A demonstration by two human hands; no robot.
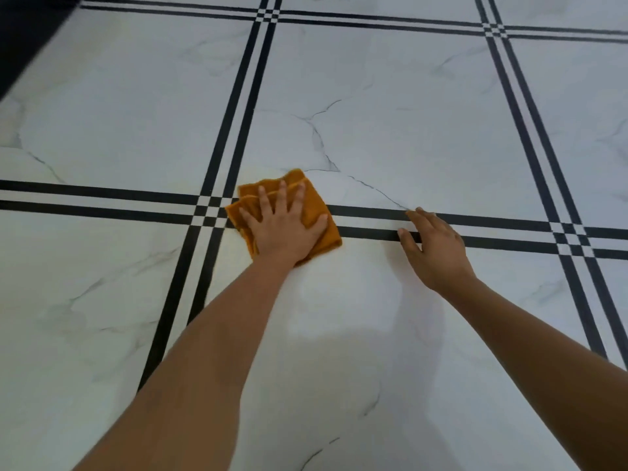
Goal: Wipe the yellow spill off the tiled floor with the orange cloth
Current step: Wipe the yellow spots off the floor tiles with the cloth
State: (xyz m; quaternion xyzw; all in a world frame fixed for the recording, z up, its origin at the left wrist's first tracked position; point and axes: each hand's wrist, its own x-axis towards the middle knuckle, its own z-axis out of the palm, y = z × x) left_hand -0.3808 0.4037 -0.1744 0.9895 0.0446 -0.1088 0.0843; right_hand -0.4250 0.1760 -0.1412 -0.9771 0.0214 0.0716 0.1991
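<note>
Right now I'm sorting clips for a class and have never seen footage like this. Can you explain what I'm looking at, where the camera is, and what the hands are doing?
There is no machine here. This is one picture from a wide-angle camera worn on a person's head, looking forward and down, so both bare arms reach into view from the bottom.

The surface is a tiled floor, white and marbled, crossed by paired black lines.

The left hand lies flat with fingers spread, pressing a folded orange cloth onto the floor beside a crossing of the lines. That is a press, not a closed grip.

The right hand holds nothing. It is open, with its fingertips at the black lines.

Only a faint yellowish tint shows around the cloth, so I cannot tell how much spill remains.
</note>
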